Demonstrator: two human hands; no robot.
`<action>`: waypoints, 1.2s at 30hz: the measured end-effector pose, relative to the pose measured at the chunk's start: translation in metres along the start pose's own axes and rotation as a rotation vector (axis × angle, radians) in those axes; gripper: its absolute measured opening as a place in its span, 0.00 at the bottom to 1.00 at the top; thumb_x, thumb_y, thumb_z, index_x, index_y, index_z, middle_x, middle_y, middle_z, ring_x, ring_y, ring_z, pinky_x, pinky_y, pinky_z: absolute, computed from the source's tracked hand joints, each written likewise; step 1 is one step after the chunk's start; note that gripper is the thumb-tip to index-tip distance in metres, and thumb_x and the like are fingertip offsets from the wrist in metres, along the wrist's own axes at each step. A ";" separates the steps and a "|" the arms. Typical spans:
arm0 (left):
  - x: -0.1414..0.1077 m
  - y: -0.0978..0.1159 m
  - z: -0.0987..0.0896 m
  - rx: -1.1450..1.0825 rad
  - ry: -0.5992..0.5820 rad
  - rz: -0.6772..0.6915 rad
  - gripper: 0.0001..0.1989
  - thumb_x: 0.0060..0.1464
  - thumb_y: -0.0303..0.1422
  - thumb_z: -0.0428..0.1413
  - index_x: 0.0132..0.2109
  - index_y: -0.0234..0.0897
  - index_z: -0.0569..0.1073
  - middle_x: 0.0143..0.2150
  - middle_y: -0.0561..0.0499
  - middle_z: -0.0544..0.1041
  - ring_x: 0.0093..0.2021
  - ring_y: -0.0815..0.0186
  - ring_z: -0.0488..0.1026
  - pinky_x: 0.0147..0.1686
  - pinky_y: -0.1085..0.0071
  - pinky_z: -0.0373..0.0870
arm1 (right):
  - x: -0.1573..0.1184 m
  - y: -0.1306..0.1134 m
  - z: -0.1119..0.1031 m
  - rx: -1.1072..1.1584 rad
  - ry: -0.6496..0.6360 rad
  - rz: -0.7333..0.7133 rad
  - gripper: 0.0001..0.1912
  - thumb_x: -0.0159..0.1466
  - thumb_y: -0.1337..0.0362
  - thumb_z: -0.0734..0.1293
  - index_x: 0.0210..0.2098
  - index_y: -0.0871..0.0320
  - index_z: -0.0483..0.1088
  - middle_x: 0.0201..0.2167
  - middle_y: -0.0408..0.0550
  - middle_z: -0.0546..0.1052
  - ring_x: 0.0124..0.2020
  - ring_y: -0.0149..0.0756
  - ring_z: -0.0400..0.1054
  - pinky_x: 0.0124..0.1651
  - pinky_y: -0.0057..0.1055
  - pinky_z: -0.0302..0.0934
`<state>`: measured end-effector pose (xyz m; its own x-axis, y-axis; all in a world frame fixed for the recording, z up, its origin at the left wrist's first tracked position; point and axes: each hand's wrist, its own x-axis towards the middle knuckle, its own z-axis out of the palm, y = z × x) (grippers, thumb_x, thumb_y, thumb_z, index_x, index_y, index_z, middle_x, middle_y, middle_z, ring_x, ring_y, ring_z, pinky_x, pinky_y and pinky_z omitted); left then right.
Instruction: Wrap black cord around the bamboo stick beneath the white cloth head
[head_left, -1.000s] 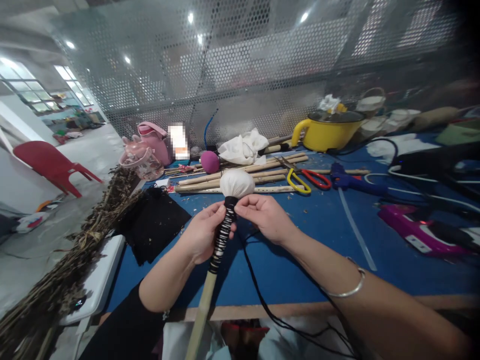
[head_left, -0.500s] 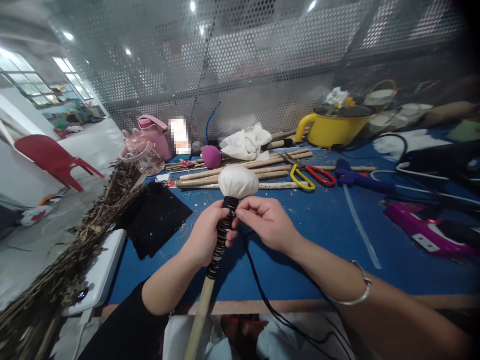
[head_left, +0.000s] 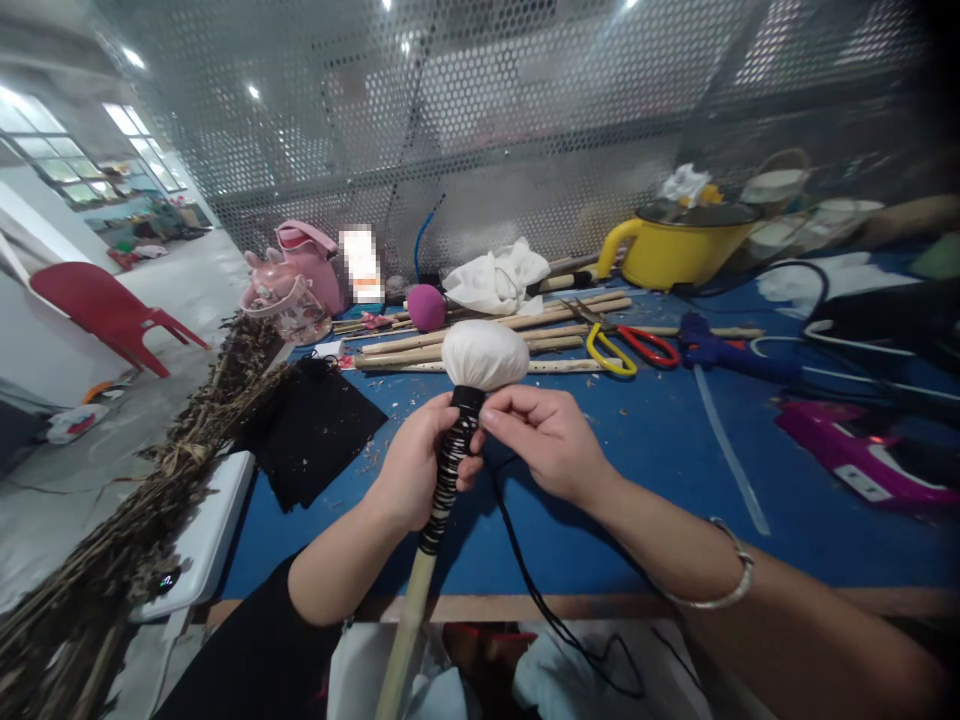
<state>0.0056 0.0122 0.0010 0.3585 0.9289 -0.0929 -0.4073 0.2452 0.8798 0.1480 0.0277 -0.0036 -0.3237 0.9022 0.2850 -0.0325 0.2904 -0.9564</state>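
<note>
My left hand [head_left: 420,462] is closed around a pale wooden stick [head_left: 409,625] that leans towards me over the table edge. Its upper part carries black cord windings [head_left: 444,492], spaced out lower down and packed into a solid band under the head. A round head wrapped in white cloth [head_left: 486,355] tops the stick. Just right of that band, my right hand [head_left: 551,440] pinches the black cord [head_left: 517,540] between thumb and forefinger. Loose cord hangs below that hand in loops past the table edge.
Behind lie several wooden sticks [head_left: 405,350], a purple ball [head_left: 426,307] and scissors [head_left: 611,350]. A yellow pot [head_left: 690,250], blue glue gun [head_left: 720,350] and magenta power strip [head_left: 862,460] are on the right. Black cloth [head_left: 307,435] and dried stalks [head_left: 150,500] lie left.
The white-headed stick and both hands sit slightly further right and a touch higher in view. The grip of each hand looks the same, and the hanging cord has shifted a little.
</note>
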 end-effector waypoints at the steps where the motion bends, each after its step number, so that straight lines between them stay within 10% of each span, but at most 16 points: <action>1: 0.000 0.000 0.000 0.000 0.004 0.002 0.05 0.48 0.33 0.47 0.33 0.35 0.63 0.24 0.55 0.64 0.17 0.76 0.58 0.14 0.80 0.55 | 0.000 0.001 0.000 0.008 -0.001 0.010 0.11 0.59 0.60 0.64 0.24 0.61 0.69 0.22 0.47 0.75 0.24 0.33 0.69 0.30 0.29 0.64; 16: -0.001 0.000 -0.001 0.029 0.021 0.023 0.05 0.50 0.32 0.47 0.34 0.35 0.64 0.24 0.55 0.64 0.17 0.76 0.59 0.15 0.80 0.55 | 0.002 0.005 0.001 0.260 -0.002 0.131 0.10 0.56 0.59 0.67 0.28 0.61 0.70 0.22 0.46 0.74 0.22 0.30 0.67 0.24 0.25 0.60; 36: -0.002 0.001 -0.001 -0.040 -0.005 0.006 0.05 0.51 0.33 0.45 0.33 0.36 0.63 0.23 0.56 0.64 0.15 0.77 0.57 0.13 0.81 0.53 | -0.001 0.006 0.000 -0.008 -0.036 -0.053 0.09 0.60 0.63 0.63 0.27 0.62 0.70 0.24 0.46 0.76 0.25 0.30 0.69 0.32 0.27 0.63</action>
<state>0.0034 0.0105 0.0014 0.3603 0.9289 -0.0857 -0.4421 0.2509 0.8612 0.1487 0.0283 -0.0099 -0.3556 0.8735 0.3326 -0.0430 0.3402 -0.9394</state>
